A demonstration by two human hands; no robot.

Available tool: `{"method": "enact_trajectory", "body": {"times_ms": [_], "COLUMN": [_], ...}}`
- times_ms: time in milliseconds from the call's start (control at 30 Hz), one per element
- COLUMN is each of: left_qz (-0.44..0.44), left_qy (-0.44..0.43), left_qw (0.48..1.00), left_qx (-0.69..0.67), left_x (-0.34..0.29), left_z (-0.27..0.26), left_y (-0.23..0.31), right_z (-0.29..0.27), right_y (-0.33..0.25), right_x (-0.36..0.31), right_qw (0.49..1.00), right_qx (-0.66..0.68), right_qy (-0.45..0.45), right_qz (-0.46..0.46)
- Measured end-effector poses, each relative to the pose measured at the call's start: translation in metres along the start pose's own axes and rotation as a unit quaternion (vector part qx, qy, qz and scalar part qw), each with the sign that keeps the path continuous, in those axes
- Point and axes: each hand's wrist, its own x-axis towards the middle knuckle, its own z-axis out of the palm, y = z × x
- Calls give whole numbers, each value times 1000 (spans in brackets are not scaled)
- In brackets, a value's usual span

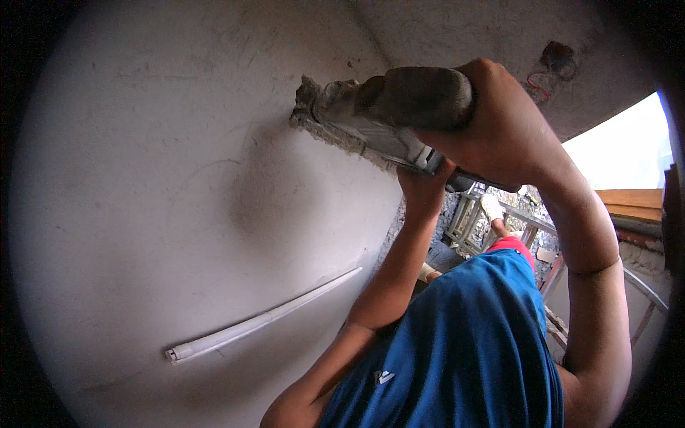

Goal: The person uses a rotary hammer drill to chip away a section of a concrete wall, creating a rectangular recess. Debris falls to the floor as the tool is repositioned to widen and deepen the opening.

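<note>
A dusty grey power tool (pixel 421 98) with a thick rounded body is raised against the wall in front of me; its exact kind is unclear. My right hand (pixel 492 121) wraps round its rear end. Lower down, my left hand (pixel 426 184) grips the tool from underneath, with its fingers partly hidden. At the tool's far end, a rough broken edge of plaster or masonry (pixel 305 100) shows. The tip of the tool cannot be made out there.
A white tube lamp (pixel 264 321) is fixed low on the pale wall (pixel 157 178). Below me are a metal ladder or scaffold frame (pixel 531 217) and rubble. Loose wires (pixel 560 64) hang from a dark hole overhead. A bright opening (pixel 628 146) is at the right.
</note>
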Motion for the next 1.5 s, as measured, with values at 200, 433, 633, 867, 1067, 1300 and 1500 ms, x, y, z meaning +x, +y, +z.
{"method": "enact_trajectory", "body": {"times_ms": [200, 433, 633, 867, 1067, 1300, 1500], "left_qz": [37, -22, -15, -32, 18, 10, 5], "left_qy": [46, 49, 14, 58, 24, 12, 11], "left_qw": [997, 997, 997, 995, 999, 999, 998], "left_qx": [-43, -54, -74, -71, -15, -28, -69], "left_x": [8, 19, 18, 21, 20, 20, 22], "left_z": [8, 19, 24, 20, 19, 14, 16], "left_y": [-18, 24, 30, 23, 22, 24, 32], "right_z": [-11, 1, -9, -3, -1, -3, -1], "right_y": [-25, -12, -24, -26, -7, -18, -32], "right_x": [11, 30, 34, 36, 24, 32, 33], "right_qw": [997, 996, 994, 996, 998, 992, 992], "right_qx": [-81, -43, -103, -91, -45, -115, -120], "right_qy": [-5, 56, -26, -5, 52, -44, -26], "right_qz": [-6, -63, 26, -2, 5, 30, 41]}}
